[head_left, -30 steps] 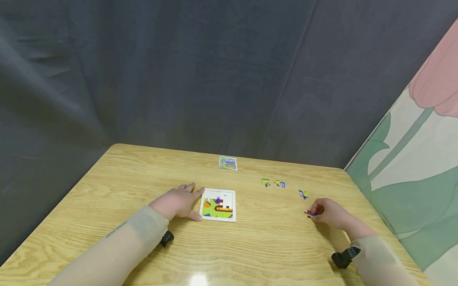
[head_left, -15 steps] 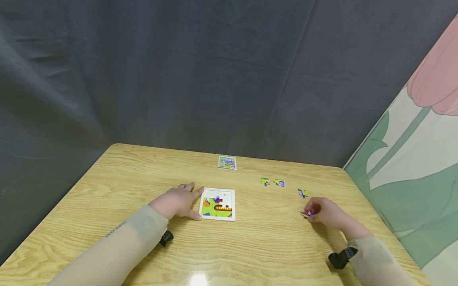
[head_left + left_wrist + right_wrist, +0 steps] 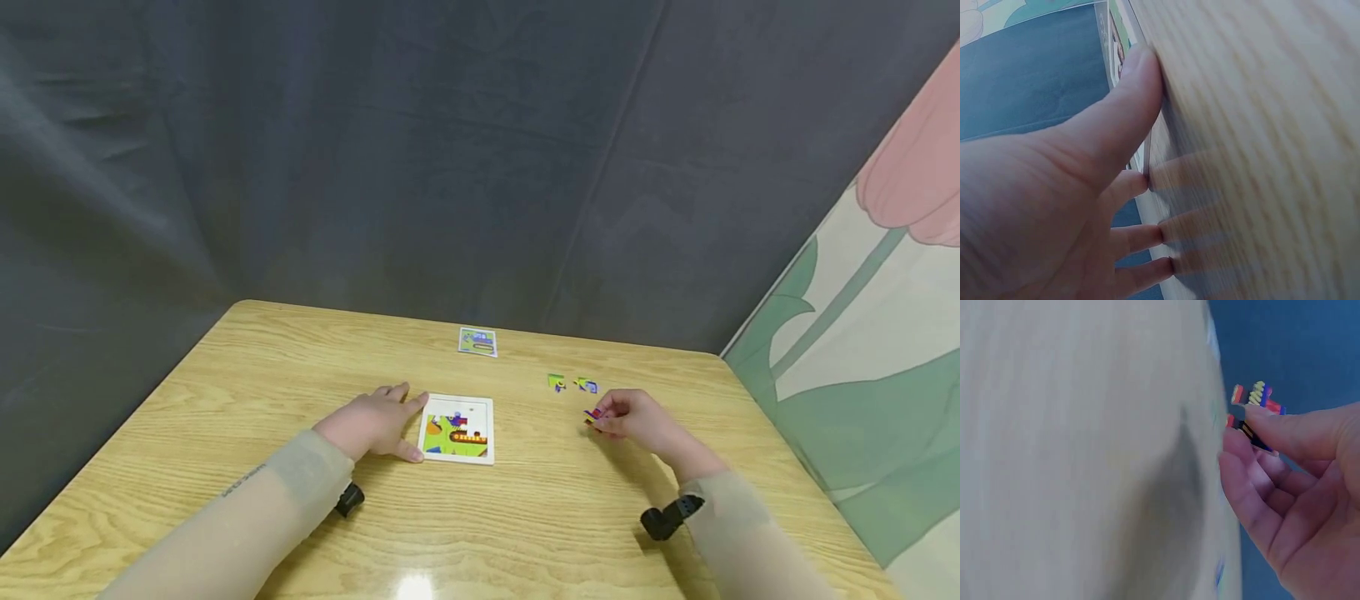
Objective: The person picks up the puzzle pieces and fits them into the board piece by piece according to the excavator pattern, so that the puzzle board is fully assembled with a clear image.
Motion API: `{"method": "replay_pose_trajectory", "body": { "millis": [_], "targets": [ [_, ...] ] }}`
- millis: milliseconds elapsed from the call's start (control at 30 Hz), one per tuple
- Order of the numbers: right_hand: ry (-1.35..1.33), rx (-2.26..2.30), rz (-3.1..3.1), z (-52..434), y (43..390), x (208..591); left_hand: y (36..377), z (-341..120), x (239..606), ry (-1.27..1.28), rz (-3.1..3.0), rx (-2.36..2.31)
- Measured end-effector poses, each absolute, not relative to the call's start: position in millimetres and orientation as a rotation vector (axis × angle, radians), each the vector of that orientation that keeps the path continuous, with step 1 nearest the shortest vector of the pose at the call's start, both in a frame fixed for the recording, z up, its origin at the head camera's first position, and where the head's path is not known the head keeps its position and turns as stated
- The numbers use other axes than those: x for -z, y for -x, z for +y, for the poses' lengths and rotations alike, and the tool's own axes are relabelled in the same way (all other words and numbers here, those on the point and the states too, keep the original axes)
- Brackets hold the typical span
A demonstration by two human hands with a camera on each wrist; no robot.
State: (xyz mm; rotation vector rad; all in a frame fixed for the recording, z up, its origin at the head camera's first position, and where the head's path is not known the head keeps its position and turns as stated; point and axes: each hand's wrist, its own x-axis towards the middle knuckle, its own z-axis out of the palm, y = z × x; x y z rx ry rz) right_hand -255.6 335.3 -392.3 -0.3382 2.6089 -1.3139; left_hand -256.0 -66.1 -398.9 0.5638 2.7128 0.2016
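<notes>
Puzzle piece (image 3: pixel 1254 406), red, blue, yellow, seemingly striped, pinched in right hand (image 3: pixel 633 415) grip.

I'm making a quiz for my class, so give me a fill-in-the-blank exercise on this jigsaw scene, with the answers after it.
1. The right hand pinches a small red, blue and yellow jigsaw piece above the light wooden ____.
2. The left hand rests against the ____ edge of the white-framed puzzle board.
3. The small picture card lies on the far side of the board, nearer the dark ____.
4. Two loose green pieces lie to the ____ of the board.

Missing words: table; left; curtain; right
</notes>
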Motion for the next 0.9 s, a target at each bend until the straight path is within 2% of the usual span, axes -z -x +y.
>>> {"method": "replay_pose_trajectory", "body": {
  "millis": [233,467,900],
  "targets": [
    [0.554,1.282,2.490,263,269,375,255,-65,399,-0.558,2.707,-0.218],
    [0.543,1.193,2.550,205,280,385,255,-65,399,-0.568,2.709,-0.210],
    [0.576,1.130,2.604,179,285,410,255,-64,400,-0.562,2.712,-0.189]
  ]
}}
